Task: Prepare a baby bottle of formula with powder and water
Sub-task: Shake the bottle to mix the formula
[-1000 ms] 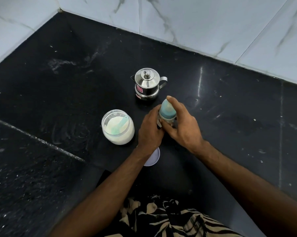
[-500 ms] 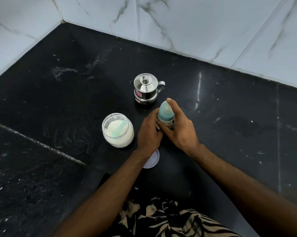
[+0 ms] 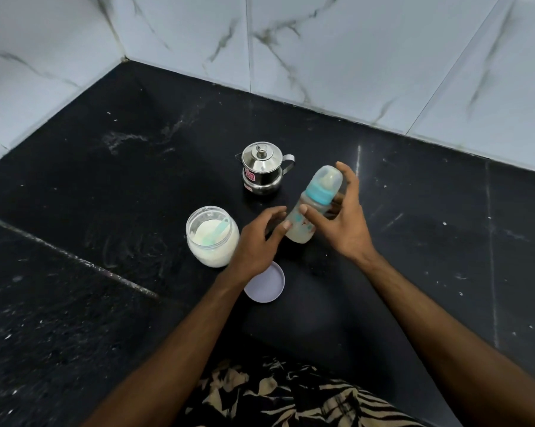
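Baby bottle (image 3: 312,204) held off the black counter (image 3: 444,241), tilted with its top leaning up and to the right. Clear cap over the teat, teal collar below it, pale milky liquid in the lower body. Right hand (image 3: 343,223) holds the bottle: thumb across the front of the body, fingers wrapped behind, index finger reaching up beside the cap. Left hand (image 3: 257,241) just left of the bottle's base, fingers loosely spread and slightly bent; thumb tip looks to touch the lower body, but whether it presses or only brushes cannot be told. It grips nothing. Open jar (image 3: 212,235) of white powder stands on the counter to the left of the left hand, near it but apart, with a pale teal scoop (image 3: 218,231) resting in the powder, handle slanting up to the right. Round pale lid (image 3: 264,286) lies flat on the counter nearer the person, partly hidden under the left wrist. Small steel pot (image 3: 261,167) with knobbed lid, spout on the left and handle on the right, stands upright behind the bottle, apart from both hands. White marble-look tiled wall (image 3: 321,57) meets the counter at the back and left. Patterned black-and-tan cloth (image 3: 290,396) at the lower edge of view, between the forearms.
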